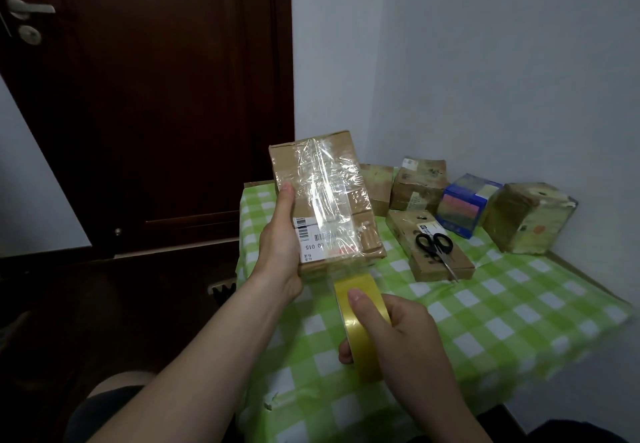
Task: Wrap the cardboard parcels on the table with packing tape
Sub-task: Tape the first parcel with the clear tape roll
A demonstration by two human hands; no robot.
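My left hand (278, 252) grips a flat cardboard parcel (325, 200) from its left side and holds it tilted above the table, thumb on its top face. Clear tape runs lengthwise over the parcel, across a white barcode label (311, 241). My right hand (398, 335) grips a yellowish roll of packing tape (360, 325) just below the parcel's near end. A strip of tape stretches from the roll up to the parcel.
The table wears a green-and-white checked cloth (502, 304). Several taped cardboard parcels (530, 217) and a blue box (464, 205) stand at the back by the wall. Black scissors (436, 247) lie on a flat parcel (429, 248). A dark door (145, 96) stands to the left.
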